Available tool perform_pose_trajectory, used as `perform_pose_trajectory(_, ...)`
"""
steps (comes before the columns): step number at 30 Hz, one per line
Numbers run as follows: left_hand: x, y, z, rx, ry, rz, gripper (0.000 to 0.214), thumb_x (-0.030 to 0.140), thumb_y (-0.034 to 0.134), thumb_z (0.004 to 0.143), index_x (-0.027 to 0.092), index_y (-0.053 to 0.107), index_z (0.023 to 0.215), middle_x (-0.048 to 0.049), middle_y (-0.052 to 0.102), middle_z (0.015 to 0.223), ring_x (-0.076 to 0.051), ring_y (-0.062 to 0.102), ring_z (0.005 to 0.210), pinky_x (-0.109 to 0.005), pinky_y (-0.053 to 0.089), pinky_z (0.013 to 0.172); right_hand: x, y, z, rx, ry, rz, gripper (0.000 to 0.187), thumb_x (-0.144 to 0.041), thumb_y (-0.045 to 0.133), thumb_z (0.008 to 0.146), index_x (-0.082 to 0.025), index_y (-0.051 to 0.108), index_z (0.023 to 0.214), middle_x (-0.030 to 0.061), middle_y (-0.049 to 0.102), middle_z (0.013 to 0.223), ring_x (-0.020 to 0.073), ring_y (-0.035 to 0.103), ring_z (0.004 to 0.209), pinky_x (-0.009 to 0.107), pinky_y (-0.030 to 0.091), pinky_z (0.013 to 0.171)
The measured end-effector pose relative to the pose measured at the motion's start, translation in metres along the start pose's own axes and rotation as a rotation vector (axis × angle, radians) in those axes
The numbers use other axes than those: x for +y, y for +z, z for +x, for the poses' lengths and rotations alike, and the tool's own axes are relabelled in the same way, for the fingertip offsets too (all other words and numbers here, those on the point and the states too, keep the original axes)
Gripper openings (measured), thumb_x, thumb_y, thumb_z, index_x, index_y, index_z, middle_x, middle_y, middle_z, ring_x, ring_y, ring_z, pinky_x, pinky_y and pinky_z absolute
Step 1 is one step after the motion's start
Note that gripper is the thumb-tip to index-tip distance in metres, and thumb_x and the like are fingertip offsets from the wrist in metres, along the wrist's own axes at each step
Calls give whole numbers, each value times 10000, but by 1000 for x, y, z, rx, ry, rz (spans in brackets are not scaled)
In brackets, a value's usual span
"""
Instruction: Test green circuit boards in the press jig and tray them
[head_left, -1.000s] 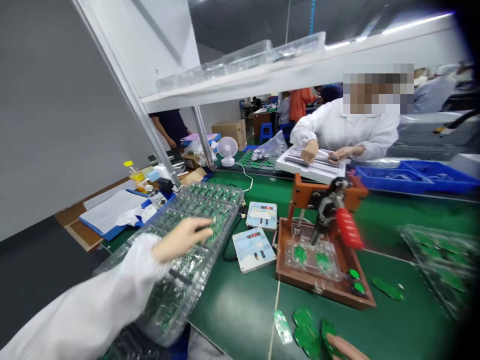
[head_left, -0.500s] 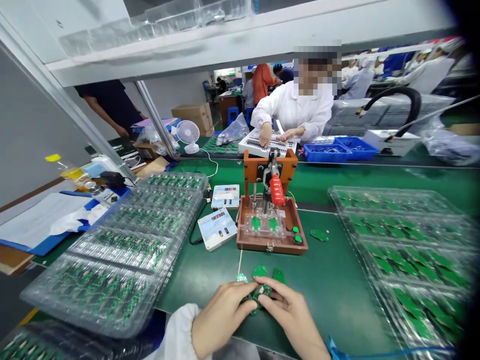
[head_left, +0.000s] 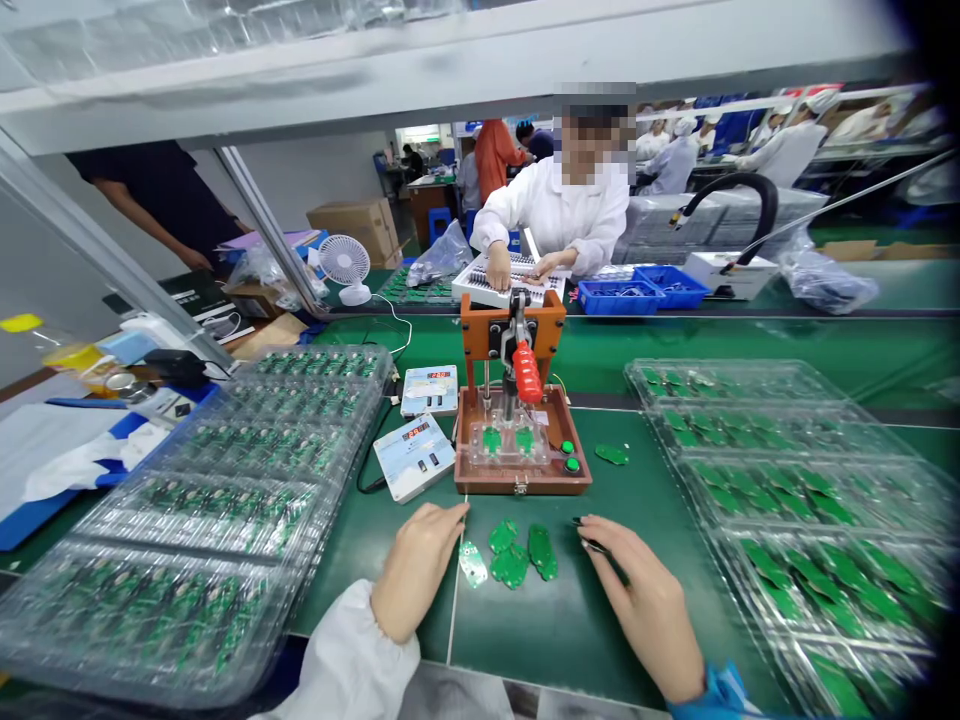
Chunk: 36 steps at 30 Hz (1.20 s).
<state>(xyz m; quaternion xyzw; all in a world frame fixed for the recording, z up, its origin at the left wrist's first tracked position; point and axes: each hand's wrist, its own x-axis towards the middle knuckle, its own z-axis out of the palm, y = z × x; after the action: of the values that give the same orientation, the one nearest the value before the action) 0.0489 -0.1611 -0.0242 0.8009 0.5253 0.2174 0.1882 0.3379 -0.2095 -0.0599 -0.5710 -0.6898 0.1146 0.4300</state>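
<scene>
Both my hands rest on the green mat at the near edge. My left hand (head_left: 416, 572) lies with its fingers loosely bent, its tips just left of a pale small circuit board (head_left: 472, 563). My right hand (head_left: 637, 592) lies flat, fingers stretched toward a cluster of small green circuit boards (head_left: 516, 553) between the hands. A thin dark sliver shows at its fingertips; I cannot name it. Neither hand grips a board. Behind the boards stands a brown test fixture (head_left: 517, 470) with a red lever handle (head_left: 526, 372) and two green boards under its clear plate.
Clear trays of circuit boards (head_left: 225, 490) are stacked on the left, and more trays (head_left: 787, 480) on the right. Two small meters (head_left: 414, 457) sit left of the fixture. One loose green board (head_left: 611, 454) lies to its right. A person in white (head_left: 559, 215) works across the bench.
The view swung from the left trays to the mat. My hands, which held the green boards together half a second ago, have moved apart and the boards lie on the mat.
</scene>
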Motion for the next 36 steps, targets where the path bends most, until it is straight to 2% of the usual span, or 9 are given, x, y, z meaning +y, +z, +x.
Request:
perform_pose_trajectory(6,-1,23,-4,40,130,11,372,296,670,958,192,657,1315,-105,728,1239,-289,672,1130,-487,602,969,-5,5,3,-195,-220,-124,299,-142,490,974,-284,682,1155,21,699,1308,224,649,1262,415,606,1033)
perform_pose_trajectory(12,-7,3,-28,-165,216,58,590,475,599,989,295,450,1530,-92,431,1606,-339,384,1494,-620,426,1160,-4,-7,-11,-393,-167,-93,542,-47,450,853,-301,631,1295,15,655,1388,243,561,1379,496,577,1076)
perform_pose_trajectory(16,-2,10,-46,-270,230,123,755,455,593,996,317,208,1631,-86,261,1683,-336,258,1548,-639,361,1194,-3,-12,-18,-383,-156,-95,695,-31,439,794,-287,542,1432,34,625,1431,272,538,1402,559,547,1094)
perform_pose_trajectory(20,17,27,-52,-207,148,123,852,464,564,1008,285,35,1653,-130,199,1694,-356,209,1558,-651,349,1192,-17,-14,-2,-223,-145,-35,620,-71,463,856,-304,544,1424,30,641,1407,261,571,1365,514,573,1066)
perform_pose_trajectory(24,30,19,-34,-73,105,23,582,451,515,1033,265,367,1564,-132,407,1614,-342,381,1492,-604,393,1163,-50,-14,47,57,-136,83,418,-151,526,967,-308,602,1347,36,678,1336,220,624,1284,416,564,1067)
perform_pose_trajectory(26,31,9,-17,18,82,-71,302,398,478,1051,233,628,1256,-108,660,1338,-295,606,1263,-506,502,1040,-69,-12,78,164,-173,162,421,-164,560,969,-308,591,1364,46,665,1346,223,623,1275,423,547,1081)
perform_pose_trajectory(30,23,-7,18,245,47,-193,303,356,481,1040,205,548,786,-6,624,738,-176,618,698,-322,497,669,-99,-3,136,277,-315,271,511,-189,566,973,-311,500,1465,73,572,1468,263,546,1369,506,510,1119)
perform_pose_trajectory(33,9,-18,39,312,109,-156,273,336,515,1019,204,555,784,-7,618,745,-176,607,711,-319,491,693,-110,2,167,294,-483,225,509,-210,547,985,-291,483,1483,81,558,1488,276,500,1416,543,457,1166)
perform_pose_trajectory(36,-19,-42,61,243,109,-64,143,299,582,975,208,665,1048,-73,706,1077,-247,639,1062,-409,494,972,-112,4,182,283,-590,180,429,-226,527,1001,-278,543,1427,77,627,1412,272,537,1381,540,455,1166)
